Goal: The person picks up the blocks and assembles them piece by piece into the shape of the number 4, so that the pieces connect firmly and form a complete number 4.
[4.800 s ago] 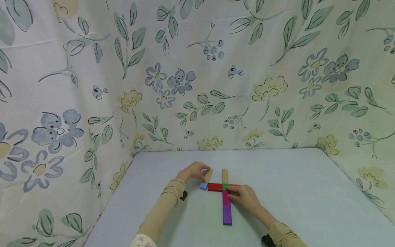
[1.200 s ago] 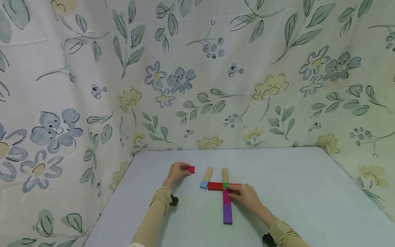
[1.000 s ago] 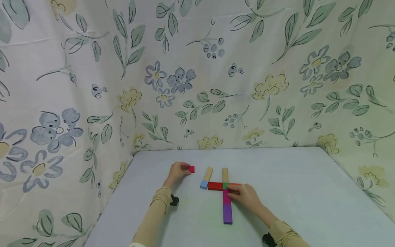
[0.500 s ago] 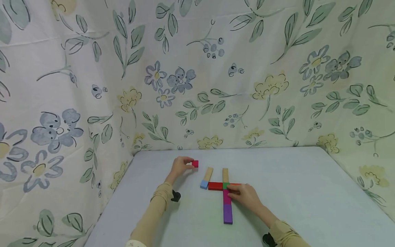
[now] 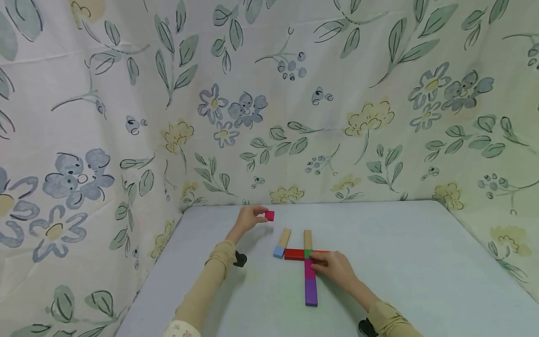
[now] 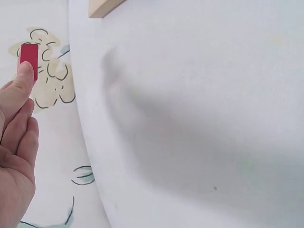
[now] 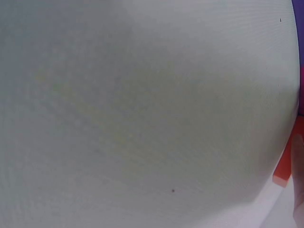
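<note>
My left hand [image 5: 249, 220] pinches a small crimson block [image 5: 269, 216] between thumb and fingers, lifted near the table's far edge. In the left wrist view that block [image 6: 29, 61] stands out past the thumb, in front of the floral cloth. My right hand [image 5: 337, 269] rests at a cross of blocks, its fingertips touching around the green block [image 5: 308, 254] and magenta block [image 5: 309, 269]. A red block [image 5: 294, 254] forms the left arm; an orange block [image 7: 287, 159], partly hidden by the hand, forms the right. A wooden block [image 5: 308, 238] lies beyond green, a purple block [image 5: 310, 292] nearest me.
Left of the cross, a light-blue block [image 5: 279, 252] and a tilted wooden block [image 5: 285, 237] lie end to end. The white table [image 5: 421, 262] is bounded by a floral cloth [image 5: 269, 117] behind and at the sides.
My left hand has left the light-blue and wooden pair, now holds the crimson block, and has carried it farther away and slightly right. The right hand stays put.
</note>
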Demonstrator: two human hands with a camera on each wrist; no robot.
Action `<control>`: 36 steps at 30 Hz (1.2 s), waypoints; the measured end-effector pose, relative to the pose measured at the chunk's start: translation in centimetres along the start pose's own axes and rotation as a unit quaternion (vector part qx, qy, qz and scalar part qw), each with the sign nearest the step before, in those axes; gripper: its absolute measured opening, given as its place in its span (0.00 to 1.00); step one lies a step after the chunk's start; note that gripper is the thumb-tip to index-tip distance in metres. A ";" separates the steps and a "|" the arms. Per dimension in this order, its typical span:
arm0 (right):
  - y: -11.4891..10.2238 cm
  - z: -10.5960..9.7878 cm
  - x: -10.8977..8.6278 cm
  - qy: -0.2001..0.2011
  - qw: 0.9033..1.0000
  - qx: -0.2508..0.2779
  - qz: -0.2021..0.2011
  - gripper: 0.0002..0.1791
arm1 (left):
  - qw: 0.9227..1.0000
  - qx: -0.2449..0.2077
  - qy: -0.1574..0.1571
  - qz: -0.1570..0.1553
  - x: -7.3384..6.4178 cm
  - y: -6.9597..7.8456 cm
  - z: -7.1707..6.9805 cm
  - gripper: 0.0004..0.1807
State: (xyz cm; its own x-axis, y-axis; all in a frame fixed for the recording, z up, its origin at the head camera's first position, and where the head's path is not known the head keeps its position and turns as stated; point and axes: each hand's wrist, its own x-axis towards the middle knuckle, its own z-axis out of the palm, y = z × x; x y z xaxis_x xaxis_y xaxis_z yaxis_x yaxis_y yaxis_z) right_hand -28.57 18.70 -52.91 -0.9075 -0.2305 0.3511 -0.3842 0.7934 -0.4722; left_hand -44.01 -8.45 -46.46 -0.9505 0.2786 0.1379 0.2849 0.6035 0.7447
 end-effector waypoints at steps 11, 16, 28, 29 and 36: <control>0.2 -0.1 -0.2 0.017 1.000 -0.002 -0.013 0.18 | 1.000 0.008 -0.012 0.021 1.2 2.0 0.3 0.17; 0.2 -0.2 -0.3 0.017 1.000 -0.002 -0.013 0.18 | 1.000 0.008 -0.011 0.027 1.4 2.1 1.5 0.17; 0.3 -0.2 -0.1 0.001 1.000 -0.006 -0.005 0.19 | 0.999 0.019 -0.020 0.026 1.7 1.8 4.1 0.18; 0.3 -0.2 -0.1 0.002 1.000 -0.007 -0.006 0.19 | 0.999 0.020 -0.020 0.025 1.7 1.9 4.3 0.18; 0.2 -0.1 0.0 0.007 1.000 -0.005 -0.023 0.18 | 0.999 0.018 -0.025 0.023 1.3 2.1 5.0 0.17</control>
State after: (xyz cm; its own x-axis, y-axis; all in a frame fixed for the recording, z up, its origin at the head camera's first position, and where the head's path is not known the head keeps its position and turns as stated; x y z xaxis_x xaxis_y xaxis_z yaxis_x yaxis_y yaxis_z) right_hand -28.63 18.92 -52.98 -0.8864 -0.2581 0.3842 -0.4233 0.7879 -0.4473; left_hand -44.05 -3.08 -48.03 -0.9293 0.3430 0.1368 0.3324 0.6155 0.7146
